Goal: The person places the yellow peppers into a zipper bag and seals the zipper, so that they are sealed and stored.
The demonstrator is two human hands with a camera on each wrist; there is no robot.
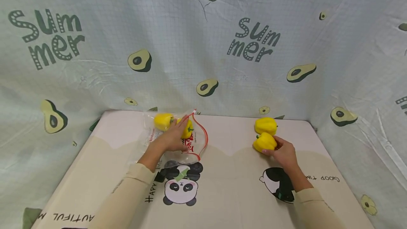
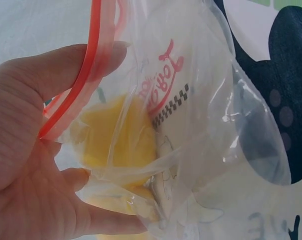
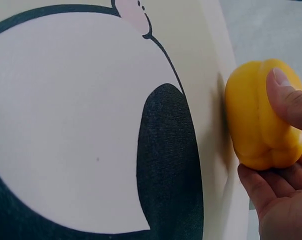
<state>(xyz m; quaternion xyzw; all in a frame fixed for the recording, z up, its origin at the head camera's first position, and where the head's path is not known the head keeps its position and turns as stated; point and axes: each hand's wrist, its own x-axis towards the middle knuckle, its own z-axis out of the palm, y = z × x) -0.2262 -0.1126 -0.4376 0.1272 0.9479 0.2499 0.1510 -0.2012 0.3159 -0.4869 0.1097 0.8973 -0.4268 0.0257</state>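
**Gripping w/ R hand (image 1: 284,153), spread w/ L hand (image 1: 171,139)**

Holding pepper (image 1: 264,143) betw. R thumb and fingers, nr 2nd pepper (image 1: 265,125) on table (image 1: 232,176). Touching bag (image 1: 152,135) mouth w/ L fingers apart; noted 2 more peppers (image 1: 162,121) inside.

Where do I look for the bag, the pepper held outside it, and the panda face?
Bag (image 2: 211,131): left wrist view, on its clear wall.
Held pepper (image 3: 248,117): right wrist view, on its side.
Panda face (image 1: 181,188): head view, between its eyes.
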